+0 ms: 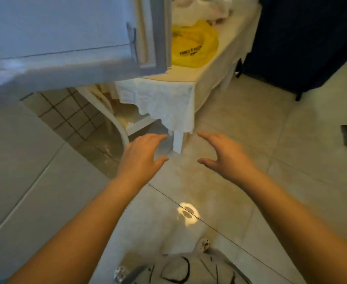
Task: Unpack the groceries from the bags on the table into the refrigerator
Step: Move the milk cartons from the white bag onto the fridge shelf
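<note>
Both hands out in front, empty, held over the floor.

The left hand (141,155) and right hand (224,153) reach forward on bare, nearly straight arms, palms facing each other, fingers straight and loose, thumbs spread below, holding nothing. A gap lies between them. Beyond the fingertips stands the table (207,77); on it, farther off, a yellow bag (195,47). The refrigerator door (66,33) hangs above and left of the left hand.

Yellow bag (195,47) slumped and crumpled on the worktop (180,76), dark lettering on its side, near the front edge. Behind it a white bag (201,7), blurry, perhaps translucent. Refrigerator door (66,33) hangs open, white.
</note>
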`<state>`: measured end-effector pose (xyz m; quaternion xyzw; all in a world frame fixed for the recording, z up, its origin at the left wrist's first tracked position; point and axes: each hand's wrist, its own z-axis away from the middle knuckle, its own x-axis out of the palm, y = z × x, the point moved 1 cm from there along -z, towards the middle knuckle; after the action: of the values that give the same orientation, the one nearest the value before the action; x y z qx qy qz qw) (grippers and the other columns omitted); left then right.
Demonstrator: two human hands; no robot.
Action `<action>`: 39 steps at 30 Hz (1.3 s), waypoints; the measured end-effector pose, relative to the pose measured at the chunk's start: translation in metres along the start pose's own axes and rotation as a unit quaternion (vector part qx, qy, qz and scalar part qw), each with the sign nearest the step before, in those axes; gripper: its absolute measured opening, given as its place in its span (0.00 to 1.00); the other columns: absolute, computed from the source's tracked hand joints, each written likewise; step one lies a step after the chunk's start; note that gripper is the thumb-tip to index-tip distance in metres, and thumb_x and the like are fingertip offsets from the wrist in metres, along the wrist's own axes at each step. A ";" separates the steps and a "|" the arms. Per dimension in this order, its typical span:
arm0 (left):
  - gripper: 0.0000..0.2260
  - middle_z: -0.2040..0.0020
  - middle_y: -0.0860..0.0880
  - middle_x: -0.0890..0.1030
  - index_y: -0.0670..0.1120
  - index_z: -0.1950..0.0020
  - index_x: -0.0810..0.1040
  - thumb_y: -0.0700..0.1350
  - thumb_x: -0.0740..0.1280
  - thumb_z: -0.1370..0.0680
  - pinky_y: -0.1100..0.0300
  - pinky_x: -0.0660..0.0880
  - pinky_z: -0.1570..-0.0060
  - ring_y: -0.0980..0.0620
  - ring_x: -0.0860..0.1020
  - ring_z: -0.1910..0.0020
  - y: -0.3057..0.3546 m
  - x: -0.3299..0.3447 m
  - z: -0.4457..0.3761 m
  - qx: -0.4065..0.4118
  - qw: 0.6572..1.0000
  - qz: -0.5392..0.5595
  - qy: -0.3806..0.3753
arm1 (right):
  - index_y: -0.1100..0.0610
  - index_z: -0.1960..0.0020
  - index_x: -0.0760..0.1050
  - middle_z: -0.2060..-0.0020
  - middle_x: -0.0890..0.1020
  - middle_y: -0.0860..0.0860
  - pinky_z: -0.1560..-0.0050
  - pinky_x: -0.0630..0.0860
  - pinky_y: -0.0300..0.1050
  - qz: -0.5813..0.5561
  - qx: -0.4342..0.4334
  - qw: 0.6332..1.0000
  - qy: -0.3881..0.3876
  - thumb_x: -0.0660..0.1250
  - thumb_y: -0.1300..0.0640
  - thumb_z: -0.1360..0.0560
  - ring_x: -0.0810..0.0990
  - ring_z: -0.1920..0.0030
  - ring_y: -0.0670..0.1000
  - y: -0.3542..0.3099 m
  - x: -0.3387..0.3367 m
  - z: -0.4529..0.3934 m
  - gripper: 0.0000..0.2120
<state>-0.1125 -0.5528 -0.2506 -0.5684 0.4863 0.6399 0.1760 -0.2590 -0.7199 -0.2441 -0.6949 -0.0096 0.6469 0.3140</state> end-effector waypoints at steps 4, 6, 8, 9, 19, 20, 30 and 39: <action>0.26 0.37 0.48 0.75 0.48 0.32 0.71 0.50 0.72 0.28 0.45 0.71 0.40 0.45 0.73 0.37 0.063 0.048 -0.049 0.029 0.999 0.025 -0.025 | 0.53 0.29 0.65 0.34 0.72 0.53 0.36 0.66 0.46 0.003 0.037 0.999 -0.004 0.73 0.52 0.30 0.70 0.34 0.54 0.081 -0.028 0.013 0.33; 0.26 0.36 0.49 0.75 0.49 0.31 0.70 0.51 0.71 0.27 0.46 0.70 0.39 0.47 0.72 0.37 0.082 0.066 -0.070 0.032 0.998 0.021 -0.044 | 0.52 0.28 0.64 0.33 0.71 0.52 0.36 0.66 0.46 0.004 0.055 0.998 -0.009 0.72 0.51 0.30 0.69 0.33 0.53 0.111 -0.039 0.014 0.33; 0.26 0.36 0.48 0.75 0.49 0.31 0.70 0.52 0.71 0.28 0.46 0.71 0.39 0.46 0.72 0.37 0.095 0.080 -0.091 0.036 0.998 0.017 -0.057 | 0.52 0.28 0.64 0.32 0.70 0.51 0.35 0.65 0.45 0.000 0.065 0.998 -0.012 0.72 0.51 0.29 0.68 0.32 0.52 0.136 -0.048 0.010 0.32; 0.26 0.36 0.48 0.75 0.49 0.31 0.70 0.52 0.71 0.28 0.46 0.71 0.39 0.46 0.72 0.37 0.100 0.086 -0.103 0.037 0.997 0.017 -0.061 | 0.51 0.28 0.64 0.32 0.70 0.51 0.35 0.65 0.44 -0.001 0.069 0.998 -0.014 0.71 0.50 0.29 0.68 0.32 0.51 0.147 -0.051 0.005 0.32; 0.26 0.38 0.45 0.76 0.47 0.33 0.71 0.49 0.73 0.28 0.46 0.71 0.41 0.43 0.74 0.39 0.105 0.132 -0.279 0.034 0.997 0.009 -0.062 | 0.51 0.28 0.63 0.31 0.69 0.49 0.35 0.62 0.40 -0.009 0.071 0.997 -0.002 0.70 0.51 0.27 0.66 0.32 0.49 0.248 -0.097 -0.135 0.30; 0.25 0.38 0.45 0.76 0.47 0.33 0.71 0.49 0.73 0.28 0.46 0.71 0.41 0.43 0.73 0.39 0.104 0.135 -0.303 0.033 0.998 0.010 -0.061 | 0.51 0.28 0.63 0.31 0.69 0.49 0.36 0.62 0.39 -0.011 0.073 0.997 0.000 0.70 0.51 0.27 0.66 0.32 0.49 0.257 -0.103 -0.155 0.30; 0.25 0.36 0.47 0.75 0.48 0.32 0.71 0.50 0.72 0.28 0.49 0.70 0.40 0.46 0.72 0.37 0.102 0.151 -0.526 0.031 0.998 0.000 -0.056 | 0.47 0.28 0.62 0.31 0.68 0.48 0.40 0.60 0.36 -0.039 0.108 0.993 0.002 0.69 0.50 0.27 0.66 0.32 0.48 0.348 -0.179 -0.336 0.30; 0.25 0.36 0.47 0.75 0.48 0.32 0.71 0.50 0.72 0.28 0.51 0.67 0.39 0.46 0.71 0.36 0.111 0.192 -0.691 -0.046 0.999 -0.012 -0.025 | 0.48 0.27 0.61 0.31 0.68 0.47 0.40 0.59 0.35 -0.049 0.062 0.997 -0.021 0.69 0.49 0.27 0.66 0.32 0.48 0.470 -0.224 -0.489 0.31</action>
<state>0.1297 -1.2354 -0.2942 -0.5653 0.4451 0.6735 0.1694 -0.0379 -1.3983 -0.2722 -0.6591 -0.0102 0.6443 0.3876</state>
